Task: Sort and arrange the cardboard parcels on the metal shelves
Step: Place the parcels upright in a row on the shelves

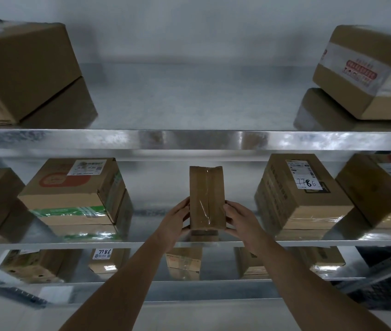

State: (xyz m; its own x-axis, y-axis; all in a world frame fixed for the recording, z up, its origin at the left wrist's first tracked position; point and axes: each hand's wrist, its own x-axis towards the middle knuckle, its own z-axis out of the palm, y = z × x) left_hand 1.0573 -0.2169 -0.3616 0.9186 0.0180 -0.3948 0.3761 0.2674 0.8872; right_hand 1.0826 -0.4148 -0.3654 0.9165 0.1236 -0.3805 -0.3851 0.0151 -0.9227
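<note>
Narrow taped cardboard parcel [206, 199], glossy strip down its face, upright on middle metal shelf [141, 235]. Left hand [175, 218] and right hand [239, 218] grip its sides, fingers curled. Labelled box [302, 192] at 3 o'clock, green-taped box [74, 194] at 9.

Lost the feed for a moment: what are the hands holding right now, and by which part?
Both hands grip the small taped parcel on the middle shelf: the left hand on its left side, the right hand on its right side, both near the bottom.
</note>
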